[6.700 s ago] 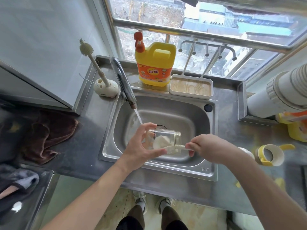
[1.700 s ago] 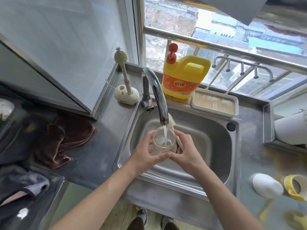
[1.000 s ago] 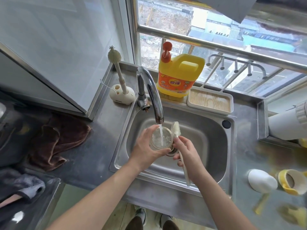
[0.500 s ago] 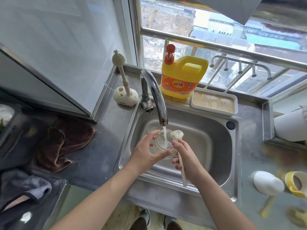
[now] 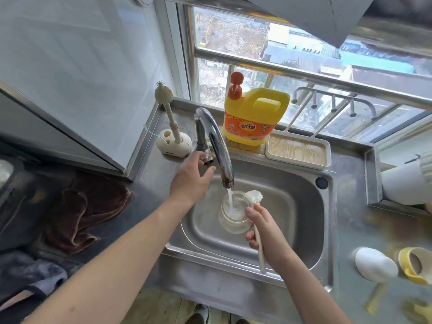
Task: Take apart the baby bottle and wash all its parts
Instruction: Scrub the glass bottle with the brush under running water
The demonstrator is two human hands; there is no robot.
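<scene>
Left hand (image 5: 191, 180) shifting from clear glass bottle (image 5: 233, 219), pinching chrome tap handle (image 5: 207, 160); right hand (image 5: 265, 229) alone clutching wet bottle, white brush (image 5: 260, 250): risking slipping.

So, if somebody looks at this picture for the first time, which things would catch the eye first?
First the bright yellow detergent jug on the ledge behind the sink, before the window. Then the glass bottle over that sink, upright under the running tap, gripped by the right hand together with a white brush. The left hand pinches the tap handle at the tap's base.
</scene>
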